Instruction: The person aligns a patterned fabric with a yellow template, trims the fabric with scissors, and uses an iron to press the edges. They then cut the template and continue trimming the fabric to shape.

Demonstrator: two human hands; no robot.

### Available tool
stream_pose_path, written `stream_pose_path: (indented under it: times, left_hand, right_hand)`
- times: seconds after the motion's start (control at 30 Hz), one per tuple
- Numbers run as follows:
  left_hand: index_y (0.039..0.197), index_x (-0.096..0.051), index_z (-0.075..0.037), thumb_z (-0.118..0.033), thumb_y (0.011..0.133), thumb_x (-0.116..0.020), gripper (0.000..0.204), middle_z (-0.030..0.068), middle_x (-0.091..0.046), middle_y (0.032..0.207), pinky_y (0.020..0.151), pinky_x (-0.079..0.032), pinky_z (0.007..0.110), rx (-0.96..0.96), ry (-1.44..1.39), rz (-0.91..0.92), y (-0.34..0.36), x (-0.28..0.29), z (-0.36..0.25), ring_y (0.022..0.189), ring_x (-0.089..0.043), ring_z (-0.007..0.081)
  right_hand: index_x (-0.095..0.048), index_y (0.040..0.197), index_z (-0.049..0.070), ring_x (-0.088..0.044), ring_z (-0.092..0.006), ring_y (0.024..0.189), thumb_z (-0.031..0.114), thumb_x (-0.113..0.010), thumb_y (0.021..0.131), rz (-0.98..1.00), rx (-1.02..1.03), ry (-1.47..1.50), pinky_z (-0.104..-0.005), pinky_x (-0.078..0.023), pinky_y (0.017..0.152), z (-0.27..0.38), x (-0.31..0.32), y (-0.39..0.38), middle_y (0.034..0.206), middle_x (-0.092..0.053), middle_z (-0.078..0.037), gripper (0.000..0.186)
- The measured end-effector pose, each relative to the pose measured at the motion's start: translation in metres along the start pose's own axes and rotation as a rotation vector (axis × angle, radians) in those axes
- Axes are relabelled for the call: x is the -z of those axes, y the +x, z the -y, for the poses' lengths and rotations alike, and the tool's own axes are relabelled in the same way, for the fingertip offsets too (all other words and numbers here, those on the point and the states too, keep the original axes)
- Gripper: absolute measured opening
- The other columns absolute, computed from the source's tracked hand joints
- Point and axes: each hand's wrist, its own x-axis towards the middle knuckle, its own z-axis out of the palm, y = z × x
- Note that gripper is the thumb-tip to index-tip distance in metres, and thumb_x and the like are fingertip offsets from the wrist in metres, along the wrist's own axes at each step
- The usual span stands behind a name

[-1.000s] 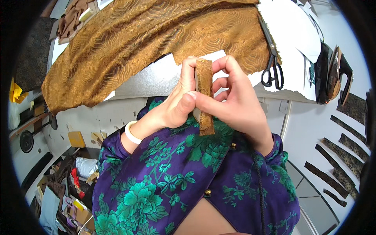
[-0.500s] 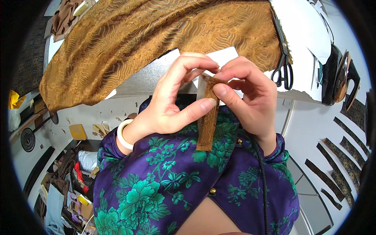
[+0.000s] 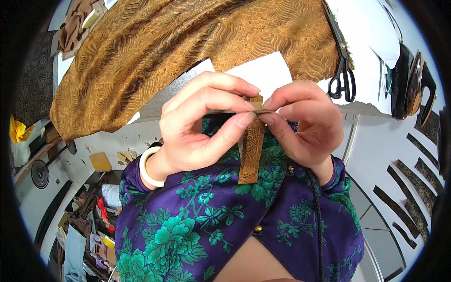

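Note:
A narrow strip of golden-brown patterned fabric (image 3: 252, 152) hangs in front of my chest. Its upper end is pinched and folded between both hands. My left hand (image 3: 202, 115), with a pale bangle (image 3: 147, 167) on its wrist, grips the fold from the left with thumb and fingertips. From the right, thumb and index finger of my right hand (image 3: 310, 122) close on the same fold. The fingertips of the two hands nearly meet there. Beyond them, a large golden-brown patterned cloth (image 3: 211, 42) lies draped over the table, a white sheet (image 3: 265, 73) along its near edge.
Black scissors (image 3: 343, 61) lie at the cloth's right edge. An iron (image 3: 413, 87) stands farther right. Several dark patterned strips (image 3: 399, 209) hang on the right wall. Lower left, a heap of fabrics and bags (image 3: 89, 235) fills the space below the table.
My fingertips have come together at the strip's top, and its upper end is now folded over. My right hand has shifted slightly right and down.

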Motion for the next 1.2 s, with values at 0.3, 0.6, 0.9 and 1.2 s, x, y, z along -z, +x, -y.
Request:
stream_pose_path:
  times: [0.3, 0.6, 0.9, 1.2]
  left_hand:
    - [0.096, -0.064, 0.001, 0.002, 0.085, -0.071, 0.014, 0.0145, -0.068, 0.103, 0.084, -0.051, 0.03, 0.166, -0.157, -0.058, -0.003, -0.003, -0.001, 0.094, -0.065, 0.0187]
    - [0.11, -0.057, 0.005, 0.009, 0.087, -0.067, 0.026, 0.0153, -0.065, 0.108, 0.091, -0.057, 0.034, 0.19, -0.275, -0.081, -0.002, -0.004, -0.005, 0.103, -0.067, 0.0218]
    - [0.113, -0.057, 0.007, 0.014, 0.087, -0.065, 0.028, 0.0154, -0.064, 0.109, 0.088, -0.058, 0.03, 0.111, -0.208, -0.091, -0.002, -0.003, -0.002, 0.101, -0.068, 0.0213]
    - [0.116, -0.056, 0.005, 0.01, 0.086, -0.065, 0.032, 0.0173, -0.061, 0.111, 0.086, -0.055, 0.03, 0.192, -0.119, -0.055, 0.005, -0.002, -0.016, 0.101, -0.064, 0.0222]
  right_hand:
    - [-0.073, 0.104, 0.0, -0.066, -0.0182, 0.078, -0.005, -0.08, 0.075, 0.085, -0.012, -0.106, -0.0261, -0.052, 0.066, 0.001, 0.005, 0.007, 0.09, -0.068, -0.011, 0.03]
    - [-0.068, 0.109, -0.004, -0.064, -0.0193, 0.086, -0.008, -0.078, 0.078, 0.05, -0.176, 0.127, -0.0272, -0.051, 0.073, 0.001, 0.004, 0.001, 0.098, -0.066, -0.014, 0.033]
    - [-0.076, 0.103, 0.003, -0.067, -0.0177, 0.079, -0.005, -0.079, 0.076, 0.062, -0.126, -0.01, -0.0262, -0.053, 0.067, 0.002, 0.006, 0.009, 0.088, -0.069, -0.01, 0.029]
    - [-0.076, 0.103, 0.002, -0.067, -0.0182, 0.078, -0.006, -0.079, 0.074, 0.082, -0.095, -0.12, -0.0262, -0.053, 0.066, 0.008, 0.007, 0.01, 0.088, -0.069, -0.01, 0.03]
